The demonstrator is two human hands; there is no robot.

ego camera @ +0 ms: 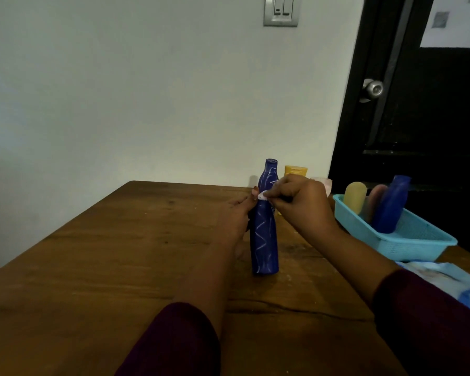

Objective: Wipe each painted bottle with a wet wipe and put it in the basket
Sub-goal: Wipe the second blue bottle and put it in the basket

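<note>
A dark blue painted bottle (pixel 265 234) with pale zigzag lines stands upright on the wooden table (pixel 120 253). My left hand (pixel 235 221) grips its left side at mid-height. My right hand (pixel 301 203) pinches a small white wet wipe (pixel 261 196) against the bottle's neck. To the right, a light blue basket (pixel 407 241) holds a yellow bottle (pixel 355 196), a pink bottle (pixel 375 202) and a blue bottle (pixel 391 204), all leaning.
Behind the held bottle stand a yellow bottle (pixel 295 170) and a pale pink one (pixel 323 183), partly hidden by my right hand. A blue-and-white wipes pack (pixel 451 280) lies at the table's right edge. A black door (pixel 418 104) is beyond the basket.
</note>
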